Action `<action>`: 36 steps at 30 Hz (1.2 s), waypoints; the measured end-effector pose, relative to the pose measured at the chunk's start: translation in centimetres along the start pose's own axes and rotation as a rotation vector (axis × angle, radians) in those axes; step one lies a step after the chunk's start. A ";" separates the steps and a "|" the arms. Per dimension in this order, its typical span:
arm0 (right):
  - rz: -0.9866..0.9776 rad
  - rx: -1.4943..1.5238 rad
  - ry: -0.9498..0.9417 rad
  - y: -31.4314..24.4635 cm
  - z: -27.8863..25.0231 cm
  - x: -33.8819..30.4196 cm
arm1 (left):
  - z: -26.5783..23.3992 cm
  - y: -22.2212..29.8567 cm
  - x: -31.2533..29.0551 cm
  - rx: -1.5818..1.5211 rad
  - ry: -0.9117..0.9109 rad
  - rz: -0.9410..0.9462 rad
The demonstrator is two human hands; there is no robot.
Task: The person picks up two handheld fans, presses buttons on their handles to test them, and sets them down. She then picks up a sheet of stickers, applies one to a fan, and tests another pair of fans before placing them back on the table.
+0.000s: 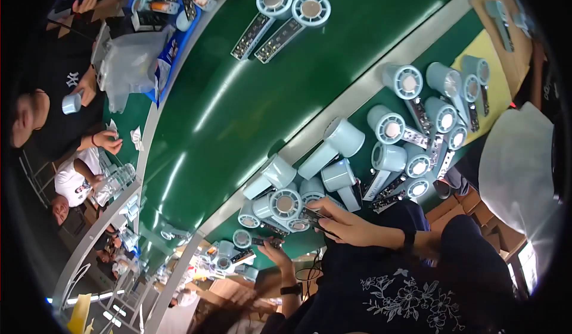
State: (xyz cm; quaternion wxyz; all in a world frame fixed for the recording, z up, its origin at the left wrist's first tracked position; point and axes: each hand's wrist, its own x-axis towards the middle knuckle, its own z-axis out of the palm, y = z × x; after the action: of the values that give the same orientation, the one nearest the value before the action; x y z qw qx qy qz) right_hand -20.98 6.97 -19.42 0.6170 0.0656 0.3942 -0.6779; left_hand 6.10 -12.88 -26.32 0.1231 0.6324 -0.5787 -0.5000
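Note:
My right hand, with a dark band on its wrist, reaches in from the right. Its fingers close round the dark circuit-board handle of a light-blue handheld fan, whose round end with a silvery disc faces up. Lower and to the left, my left hand grips the exposed board handle of a second light-blue fan. Right by both hands, several like units lie crowded on the green bench, among them a fan with a closed pale handle. Part of each held handle is hidden behind fingers.
A green conveyor belt with metal rails runs diagonally past the bench, carrying two fans. More fans crowd the bench on the right, near a yellow sheet. Across the belt, people work beside a blue tray and a plastic bag.

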 end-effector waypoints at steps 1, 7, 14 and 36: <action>0.038 0.101 -0.031 -0.3 -0.4 -0.3 | 0.1 -0.2 -0.1 0.015 0.018 -0.007; 0.037 0.097 -0.129 -0.9 -0.9 -0.9 | 2.0 -0.6 0.6 0.448 0.168 0.198; -0.095 -0.008 -0.054 -0.3 2.1 -3.4 | 0.5 0.4 0.1 0.078 0.030 0.091; -0.671 -0.359 -0.011 4.5 18.5 -8.4 | -4.6 15.9 -9.8 -0.991 -1.201 0.282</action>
State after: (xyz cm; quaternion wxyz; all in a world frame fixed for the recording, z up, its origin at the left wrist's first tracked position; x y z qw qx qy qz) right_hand -7.70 2.53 -4.05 0.3645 -0.1799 0.5028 -0.7628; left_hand 1.64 -11.23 -7.67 0.1193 0.0466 -0.3306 -0.9350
